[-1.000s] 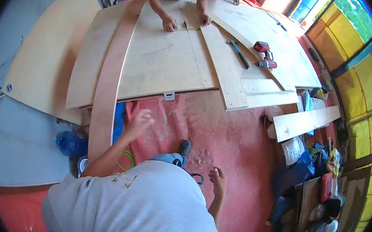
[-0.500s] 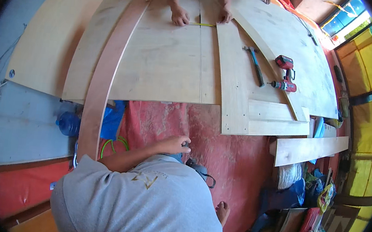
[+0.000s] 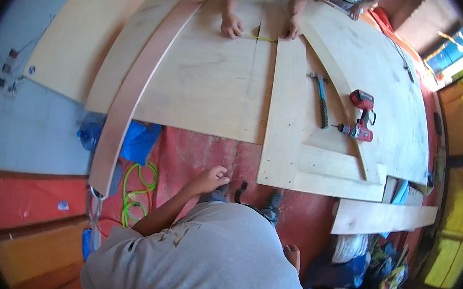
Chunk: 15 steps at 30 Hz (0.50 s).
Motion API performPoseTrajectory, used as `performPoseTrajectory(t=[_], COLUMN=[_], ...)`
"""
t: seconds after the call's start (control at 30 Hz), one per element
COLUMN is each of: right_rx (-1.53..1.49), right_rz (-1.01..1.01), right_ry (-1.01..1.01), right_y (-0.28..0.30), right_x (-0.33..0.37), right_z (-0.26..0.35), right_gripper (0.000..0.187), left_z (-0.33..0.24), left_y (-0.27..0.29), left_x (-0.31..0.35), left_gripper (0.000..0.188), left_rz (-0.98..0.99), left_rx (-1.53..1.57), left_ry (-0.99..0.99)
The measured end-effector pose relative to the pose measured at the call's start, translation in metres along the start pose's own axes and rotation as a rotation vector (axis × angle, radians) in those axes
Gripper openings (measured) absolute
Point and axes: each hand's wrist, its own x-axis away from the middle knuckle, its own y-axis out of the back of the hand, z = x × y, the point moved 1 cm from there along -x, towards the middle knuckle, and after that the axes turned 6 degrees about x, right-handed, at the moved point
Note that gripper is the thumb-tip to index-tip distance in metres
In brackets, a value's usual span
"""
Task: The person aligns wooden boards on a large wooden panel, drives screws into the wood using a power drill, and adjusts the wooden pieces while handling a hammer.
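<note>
Near: the wearer's left hand (image 3: 212, 177) hangs loosely curled over the red floor (image 3: 197, 149), just short of the near edge of the plywood sheet (image 3: 214, 87), clamped on nothing. Right hand (image 3: 291, 256) sits low at 5 o'clock beside the grey shirt; whether it is open or closed I cannot tell.

Risk, judged: green hose (image 3: 136, 191) loops on the floor at 8 o'clock, a likely trip or snag if feet shift left. The curved reddish strip (image 3: 137, 80) overhangs the sheet's near edge and could tip if bumped.

Mid: hammer (image 3: 319, 97) and red drill (image 3: 361, 117) lie loose at 2 o'clock; a jolt to the boards could send them sliding.

Far, 12 o'clock: a co-worker's two hands press a yellow tape (image 3: 261, 37) flat on the sheet.

Count: one hammer, one drill, one tape, one hose, one curved strip, one blue water jug (image 3: 90, 134).
</note>
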Motion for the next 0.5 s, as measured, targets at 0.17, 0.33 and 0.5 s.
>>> performPoseTrajectory(t=[0.17, 0.33, 0.5], right_rx=[-0.061, -0.338, -0.178], right_rz=[-0.069, 0.159, 0.313], right_ry=[0.087, 0.32, 0.138], right_y=[0.068, 0.062, 0.085], right_x=[-0.094, -0.217, -0.241], right_z=[-0.042, -0.195, -0.215], right_gripper=[0.03, 0.017, 0.022], left_z=[-0.005, -0.049, -0.058], left_y=[-0.056, -0.139, -0.176], left_x=[0.008, 0.025, 0.051], left_gripper=[0.056, 0.049, 0.05], left_rz=[-0.267, -0.392, -0.422], left_rx=[0.071, 0.28, 0.258], left_ry=[0.105, -0.033, 0.0])
